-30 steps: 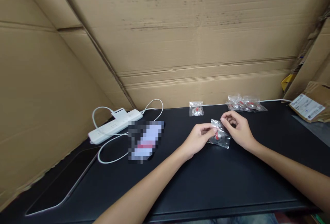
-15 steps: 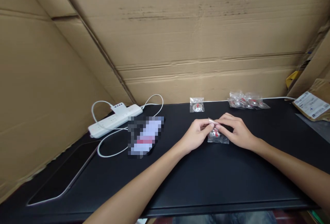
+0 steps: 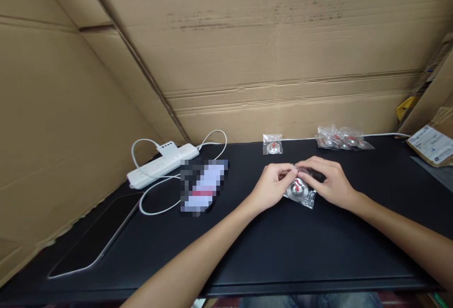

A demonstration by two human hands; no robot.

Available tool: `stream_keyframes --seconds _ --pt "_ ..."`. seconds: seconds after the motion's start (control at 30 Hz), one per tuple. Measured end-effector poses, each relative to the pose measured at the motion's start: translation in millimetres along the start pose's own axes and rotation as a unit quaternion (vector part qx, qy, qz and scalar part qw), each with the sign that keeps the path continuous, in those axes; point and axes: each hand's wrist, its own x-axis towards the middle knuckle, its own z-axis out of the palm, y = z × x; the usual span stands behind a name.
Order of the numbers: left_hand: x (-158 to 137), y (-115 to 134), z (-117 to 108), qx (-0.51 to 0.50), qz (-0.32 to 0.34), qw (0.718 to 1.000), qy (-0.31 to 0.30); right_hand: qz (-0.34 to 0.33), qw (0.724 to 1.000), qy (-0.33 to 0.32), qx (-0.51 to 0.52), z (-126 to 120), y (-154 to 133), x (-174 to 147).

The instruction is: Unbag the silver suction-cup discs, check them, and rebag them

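1. From where I stand, a black table [image 3: 269, 256] fills the lower view, its near edge running straight across.
2. Tall cardboard panels [image 3: 247, 53] wall it in at the back and left, creased and streaked with dark scuffs.
3. The left hand [image 3: 269, 187] and right hand [image 3: 334, 183] meet right of the table's middle, fingertips together, both pinching the upper edge of a clear packet [image 3: 307, 198].
4. A round silvery piece [image 3: 293, 193] with red at its centre shows through the film; whether the seal is open, I can't tell.
5. Near the back panel sits a single packet [image 3: 272, 145]; to its right, a cluster of packets [image 3: 343, 139].
6. At left are a white power strip [image 3: 164, 164], a looped white cable [image 3: 151, 214], a dark tablet [image 3: 95, 237] and a pixelated object [image 3: 208, 180].
7. Far right, a labelled brown package [image 3: 433, 145] rests by the cardboard.
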Motion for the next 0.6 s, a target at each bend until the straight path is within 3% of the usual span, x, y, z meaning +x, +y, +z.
stream_keyframes --seconds 0.47,0.6 --pt "-1.4 2.5 1.3 0.007 -0.006 1.0 -0.005 0.037 0.998 -0.007 -0.051 -0.5 4.7 -3.7" --pt "-1.4 3.5 0.8 0.029 -0.013 0.999 0.012 -0.01 0.996 -0.042 -0.076 -2.6 4.2 -1.4"
